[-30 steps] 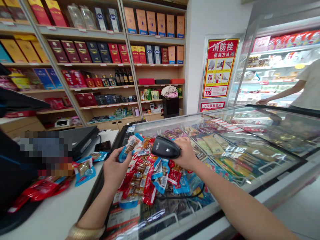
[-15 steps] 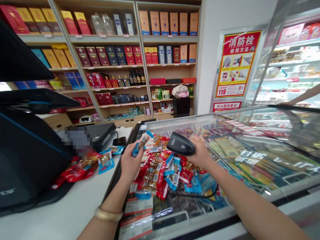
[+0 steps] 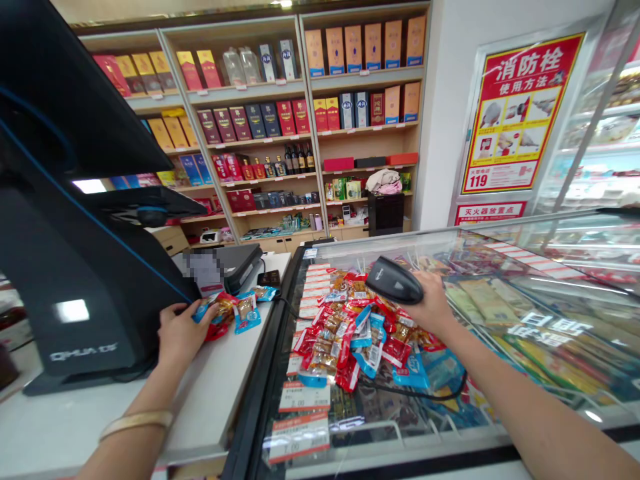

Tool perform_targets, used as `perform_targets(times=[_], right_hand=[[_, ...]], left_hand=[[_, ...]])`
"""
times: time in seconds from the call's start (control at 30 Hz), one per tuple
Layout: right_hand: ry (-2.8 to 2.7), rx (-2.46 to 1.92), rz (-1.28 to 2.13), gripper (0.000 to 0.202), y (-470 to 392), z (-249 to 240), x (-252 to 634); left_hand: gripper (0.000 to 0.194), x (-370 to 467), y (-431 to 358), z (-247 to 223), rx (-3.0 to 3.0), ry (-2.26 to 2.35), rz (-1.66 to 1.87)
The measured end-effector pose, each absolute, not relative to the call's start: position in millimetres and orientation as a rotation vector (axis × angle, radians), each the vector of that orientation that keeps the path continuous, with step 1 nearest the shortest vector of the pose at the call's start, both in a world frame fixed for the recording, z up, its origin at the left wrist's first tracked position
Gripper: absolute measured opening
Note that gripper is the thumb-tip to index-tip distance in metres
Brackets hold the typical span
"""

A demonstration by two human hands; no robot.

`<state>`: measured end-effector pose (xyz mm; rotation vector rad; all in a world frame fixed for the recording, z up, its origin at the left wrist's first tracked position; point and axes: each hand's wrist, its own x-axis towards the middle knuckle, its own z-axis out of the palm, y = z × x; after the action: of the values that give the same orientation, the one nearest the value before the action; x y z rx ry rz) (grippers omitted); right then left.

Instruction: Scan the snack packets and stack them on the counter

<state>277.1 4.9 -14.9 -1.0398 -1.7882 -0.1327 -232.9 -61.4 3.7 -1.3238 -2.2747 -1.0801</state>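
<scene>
left hand (image 3: 181, 332) pinching blue packet (image 3: 204, 309) onto counter (image 3: 220, 393) pile, 9 o'clock | right hand (image 3: 429, 305) gripping scanner (image 3: 395, 281) over snack heap (image 3: 350, 333), 3 o'clock, aimed down

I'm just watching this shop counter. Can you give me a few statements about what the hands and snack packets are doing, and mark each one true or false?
1. The right hand holds a black scanner above the heap of snack packets. True.
2. The left hand is lifting a bottle off the shelf. False: it rests on the white counter, its fingers on a blue packet.
3. The heap of snack packets lies on the glass lid of a freezer. True.
4. The scanner is cordless. False: a black cord trails from it across the glass.
5. The left wrist is bare. False: it wears a gold bracelet.
</scene>
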Motion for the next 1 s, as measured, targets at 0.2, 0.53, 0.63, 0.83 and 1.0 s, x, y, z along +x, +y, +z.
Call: perform_targets(times=[0.2,0.53,0.63,0.83,1.0], right_hand=[[-1.794,-1.066,-0.098,0.042,7.8,-18.7,278.0],[-1.753,-1.114,-0.074,0.040,7.7,-12.3,276.9],[-1.757,-1.113,-0.071,0.038,6.0,-9.5,275.3],[-1.792,-1.119,-0.050,0.035,4.8,-6.7,274.8],[-1.804,-1.147,-0.064,0.033,6.2,-7.6,275.4]], left_hand=[[0.043,-232.5,-60.1,-4.5,-1.289,-2.195,-1.077],[0.059,-146.7,-49.8,15.8,-1.748,-1.772,-1.285],[0.060,-107.0,-48.2,7.6,-2.287,-1.745,-1.129],[0.062,-57.7,-59.1,-5.0,-2.652,-1.871,-0.706],[0.035,-50.5,-64.6,5.9,-2.650,-1.949,-0.615]])
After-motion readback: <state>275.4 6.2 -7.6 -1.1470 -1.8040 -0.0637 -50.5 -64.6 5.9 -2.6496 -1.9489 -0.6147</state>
